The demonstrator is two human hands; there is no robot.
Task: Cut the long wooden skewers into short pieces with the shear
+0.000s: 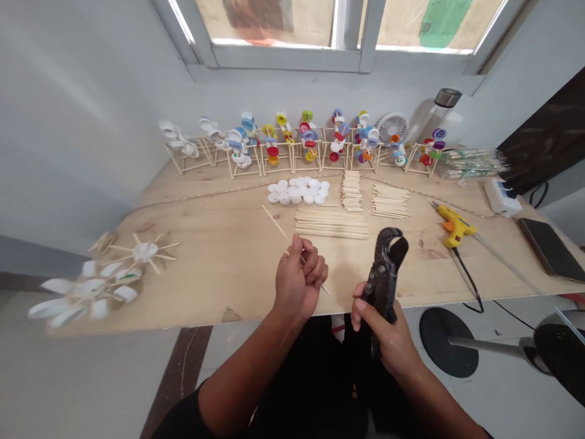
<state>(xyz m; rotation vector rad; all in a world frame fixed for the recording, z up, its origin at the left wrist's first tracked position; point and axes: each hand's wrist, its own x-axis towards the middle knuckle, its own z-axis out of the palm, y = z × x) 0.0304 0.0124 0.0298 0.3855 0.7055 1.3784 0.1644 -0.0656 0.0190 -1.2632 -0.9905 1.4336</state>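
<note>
My left hand is closed around a thin wooden stick, which slants out past both sides of the fist above the table's front edge. In my right hand are black pipe cutters, held by the handles with the curved jaws pointing up and apart from the stick. Just beyond my left hand lies a row of long wooden sticks. Behind it are white bottle caps in a cluster and two piles of shorter sticks.
Stick frames with coloured caps line the wall. At the left lie a stick-spoked wheel and a white-bladed wheel. A yellow glue gun, a phone, a power strip and a bottle are at the right.
</note>
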